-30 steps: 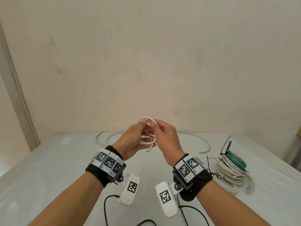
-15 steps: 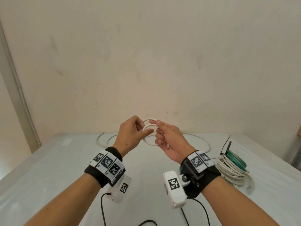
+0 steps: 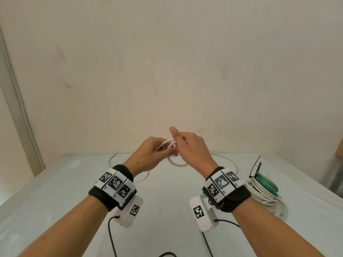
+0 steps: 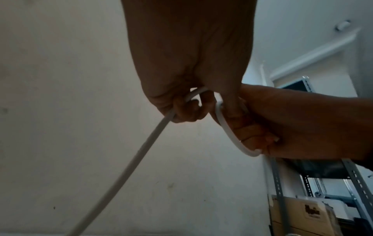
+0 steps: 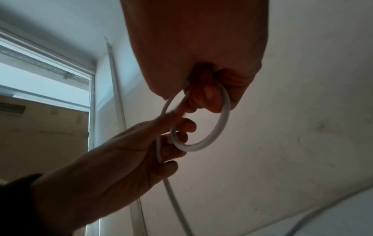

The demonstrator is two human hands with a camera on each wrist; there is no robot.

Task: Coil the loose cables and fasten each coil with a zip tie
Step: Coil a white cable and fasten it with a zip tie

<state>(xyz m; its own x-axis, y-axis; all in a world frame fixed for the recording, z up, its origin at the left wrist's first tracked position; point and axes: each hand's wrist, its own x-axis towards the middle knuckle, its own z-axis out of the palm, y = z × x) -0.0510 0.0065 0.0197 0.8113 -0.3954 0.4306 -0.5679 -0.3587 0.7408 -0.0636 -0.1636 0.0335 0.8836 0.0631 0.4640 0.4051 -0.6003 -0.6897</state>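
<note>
Both hands were raised above the middle of the worktop [image 3: 55,210], toward its far edge, with a small coil of white cable [image 5: 203,121] held between them. The left hand [image 3: 148,156] had its fingers [image 4: 187,111] curled round the cable where the free length left the loop, and that length hung down to the worktop and trailed in slack curves along the far edge. The right hand [image 3: 193,153] had its lower fingers [image 5: 206,99] hooked through the loop, pinching it, while the forefinger stood out straight above.

The coil looked to be only a turn or two, so the step in hand was judged to be winding, with most of the cable yet to be taken up. To do it well, the right hand would best keep the loop at one steady size and the turns lying side by side, while the left fed cable in without a twist, letting it slide through the fingers rather than dragging it. The cable seemed stiff enough to spring open, so one hand ought always to be pinching the turns where they cross.

Near the right edge lay a tied bundle of white and green cable [image 3: 263,193], with a black zip tie [image 3: 255,167] standing up from it.
</note>
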